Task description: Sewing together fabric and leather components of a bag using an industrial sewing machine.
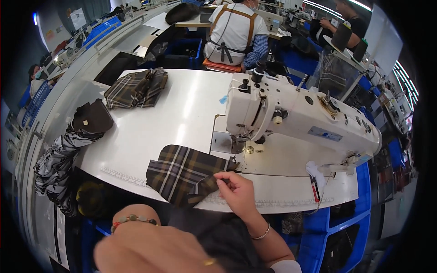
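A piece of plaid fabric (175, 173) in brown, black and white lies on the white sewing table, its lower edge over the front rim. My right hand (239, 193) pinches this fabric at its right corner between thumb and fingers, left of the red-handled snips. Close to the camera, low in the view, my left hand (154, 250) is large and smeared, with a beaded bracelet at the wrist; its fingers cannot be made out. The white sewing machine (296, 107) stands beyond my right hand, its needle area just above the fabric's right end.
More folded plaid fabric (136, 88) sits at the table's far left. Dark and black-and-white striped fabric (63, 154) hangs over the left edge. Red-handled snips (315, 189) lie at the right front. Blue bins (314, 232) stand below. A seated person (232, 34) works ahead.
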`<state>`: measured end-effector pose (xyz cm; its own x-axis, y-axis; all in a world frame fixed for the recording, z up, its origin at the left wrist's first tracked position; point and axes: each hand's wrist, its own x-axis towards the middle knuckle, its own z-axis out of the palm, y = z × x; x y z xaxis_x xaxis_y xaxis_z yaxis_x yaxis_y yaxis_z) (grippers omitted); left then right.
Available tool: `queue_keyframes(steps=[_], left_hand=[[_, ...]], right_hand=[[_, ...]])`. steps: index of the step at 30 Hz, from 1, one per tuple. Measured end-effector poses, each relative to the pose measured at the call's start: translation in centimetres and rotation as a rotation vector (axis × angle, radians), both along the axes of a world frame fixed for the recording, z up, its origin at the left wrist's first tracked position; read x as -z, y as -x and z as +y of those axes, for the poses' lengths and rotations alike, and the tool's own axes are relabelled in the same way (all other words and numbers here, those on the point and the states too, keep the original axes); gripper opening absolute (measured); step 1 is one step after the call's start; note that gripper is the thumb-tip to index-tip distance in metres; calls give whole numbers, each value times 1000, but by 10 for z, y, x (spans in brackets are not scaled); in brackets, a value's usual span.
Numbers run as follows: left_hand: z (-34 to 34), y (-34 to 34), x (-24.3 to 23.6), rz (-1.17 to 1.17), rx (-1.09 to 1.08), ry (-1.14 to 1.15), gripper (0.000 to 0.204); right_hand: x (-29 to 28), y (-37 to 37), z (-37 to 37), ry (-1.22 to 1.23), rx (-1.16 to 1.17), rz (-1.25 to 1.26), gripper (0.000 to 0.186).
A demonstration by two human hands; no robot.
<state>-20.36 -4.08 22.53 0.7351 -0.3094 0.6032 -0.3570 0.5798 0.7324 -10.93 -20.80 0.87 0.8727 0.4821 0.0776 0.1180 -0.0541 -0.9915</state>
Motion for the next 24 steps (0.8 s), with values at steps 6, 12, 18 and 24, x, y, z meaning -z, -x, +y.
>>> queue_keyframes(steps=[6, 12, 18, 24], left_hand=[[2, 15, 0, -290, 182, 119, 15], [-15, 20, 18, -952, -748, 69, 35], [-2, 38, 33, -1397, -1207, 176, 36], [20, 52, 59, -1394, -1586, 72, 33]], right_hand=[[6, 3, 7, -6, -49, -19, 16], [8, -1, 4, -5, 2, -57, 16], [9, 2, 5, 13, -5, -70, 17], [11, 1, 3, 18, -15, -132, 14]])
